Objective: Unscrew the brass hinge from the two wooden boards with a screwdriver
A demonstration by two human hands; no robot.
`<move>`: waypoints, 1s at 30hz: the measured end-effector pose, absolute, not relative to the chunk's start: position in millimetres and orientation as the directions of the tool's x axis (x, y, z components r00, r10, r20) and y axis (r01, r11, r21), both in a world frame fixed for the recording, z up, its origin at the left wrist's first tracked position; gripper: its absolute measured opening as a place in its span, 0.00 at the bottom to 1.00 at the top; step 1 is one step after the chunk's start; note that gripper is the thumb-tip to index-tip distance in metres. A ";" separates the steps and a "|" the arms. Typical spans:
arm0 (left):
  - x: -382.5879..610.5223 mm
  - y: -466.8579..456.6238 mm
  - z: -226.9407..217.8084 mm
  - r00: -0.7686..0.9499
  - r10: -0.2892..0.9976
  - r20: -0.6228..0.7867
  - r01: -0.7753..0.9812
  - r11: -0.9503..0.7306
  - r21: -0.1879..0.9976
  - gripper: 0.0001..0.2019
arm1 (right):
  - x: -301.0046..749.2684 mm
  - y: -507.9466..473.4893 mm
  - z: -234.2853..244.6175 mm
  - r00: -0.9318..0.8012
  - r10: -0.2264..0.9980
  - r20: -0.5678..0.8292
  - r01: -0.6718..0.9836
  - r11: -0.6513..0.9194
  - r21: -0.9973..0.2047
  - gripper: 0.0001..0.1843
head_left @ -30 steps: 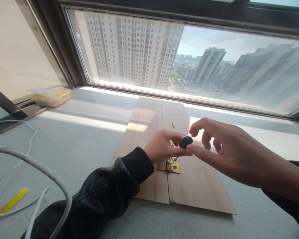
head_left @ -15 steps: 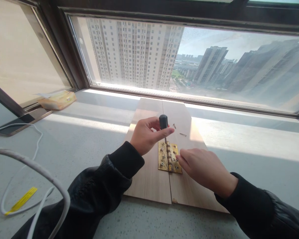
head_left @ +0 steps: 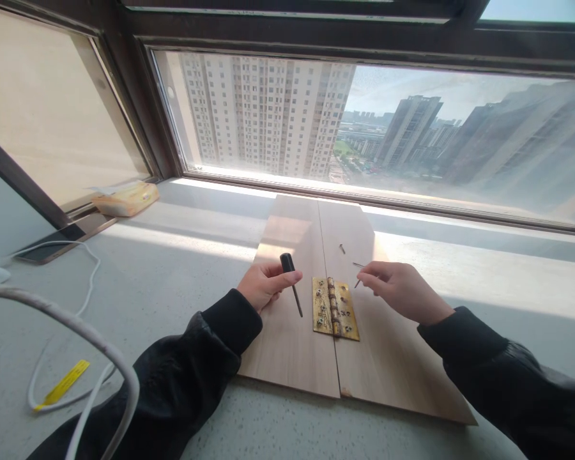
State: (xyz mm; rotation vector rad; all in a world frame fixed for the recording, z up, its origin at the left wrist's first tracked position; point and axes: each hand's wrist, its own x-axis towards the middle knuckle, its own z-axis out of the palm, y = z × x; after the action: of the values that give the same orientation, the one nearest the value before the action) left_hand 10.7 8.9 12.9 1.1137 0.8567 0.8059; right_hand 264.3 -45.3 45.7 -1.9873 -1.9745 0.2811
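My left hand (head_left: 267,285) is closed round a screwdriver (head_left: 287,263) with a black handle, its shaft slanting down to the right above the left wooden board (head_left: 292,358). A brass hinge (head_left: 322,313) with worn, scratched leaves lies across the seam between this board and the right wooden board (head_left: 388,358). Several screw heads show in its holes; at least one hole near the top of the right leaf looks bare. Just right of the hinge, my right hand (head_left: 397,287) pinches a thin screw (head_left: 357,283), point down. Beyond lie a loose screw (head_left: 342,248) and another (head_left: 358,264) near the fingertips.
The boards rest on a speckled white windowsill (head_left: 196,255) below a large window (head_left: 268,121). At left are a tissue pack (head_left: 127,199), a phone (head_left: 52,248) and a white cable (head_left: 76,326) with a yellow tag (head_left: 63,385).
My left hand has drawn the screwdriver off the hinge, down and to the left. My right hand has moved up and away from the hinge, and a screw now shows in its fingers.
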 end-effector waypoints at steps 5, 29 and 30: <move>11.9 7.8 14.3 0.456 0.875 -0.161 -0.086 0.223 0.971 0.19 | 282.8 -20.4 14.1 0.281 0.931 0.232 0.925 -0.199 -0.323 0.22; 21.6 -18.6 18.1 0.494 0.854 0.163 -0.112 -0.123 0.986 0.13 | 220.9 -95.9 65.6 -0.034 0.979 0.201 0.598 0.181 -0.781 0.19; 24.0 -24.9 20.2 0.496 0.842 0.212 -0.090 -0.193 0.977 0.13 | 214.3 -100.7 67.8 -0.061 0.977 0.205 0.591 0.201 -0.781 0.18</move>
State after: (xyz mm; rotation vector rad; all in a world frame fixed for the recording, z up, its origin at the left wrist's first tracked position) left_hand 24.0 -24.9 20.2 1.5365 0.6760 0.9677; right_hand 214.3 -100.7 67.8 -1.4770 -1.7454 0.6666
